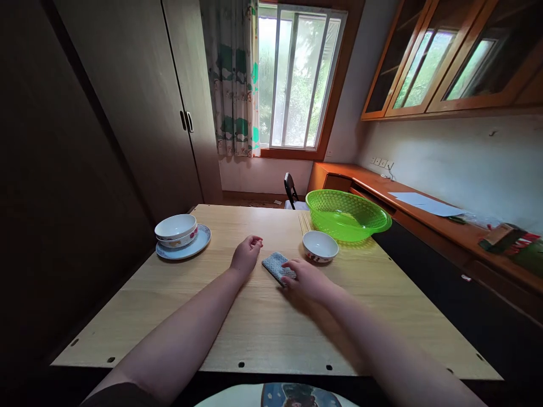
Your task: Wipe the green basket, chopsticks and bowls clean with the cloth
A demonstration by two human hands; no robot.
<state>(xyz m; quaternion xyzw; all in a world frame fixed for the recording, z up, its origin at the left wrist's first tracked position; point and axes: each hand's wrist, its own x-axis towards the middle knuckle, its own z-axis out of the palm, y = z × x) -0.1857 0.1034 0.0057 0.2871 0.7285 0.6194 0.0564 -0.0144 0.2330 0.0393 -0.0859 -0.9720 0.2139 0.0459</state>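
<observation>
A folded grey-blue cloth (275, 263) lies flat on the wooden table near its middle. Over its right edge is my right hand (306, 277), thumb and fingers apart; whether the fingertips touch the cloth I cannot tell. To the left of the cloth, my left hand (248, 252) rests on the table with its fingers curled and nothing visible in them. A white bowl (320, 245) with red figures on its side stands just beyond my right hand. Further left, two stacked bowls (176, 227) sit on a blue-rimmed plate (199, 244).
A green plastic basket (343, 223) stands at the table's far right, with chopsticks (304, 223) beside it. Behind the table are a black chair (291, 189) and a window. An orange desk (407, 215) with papers runs along the right wall; a dark wardrobe fills the left.
</observation>
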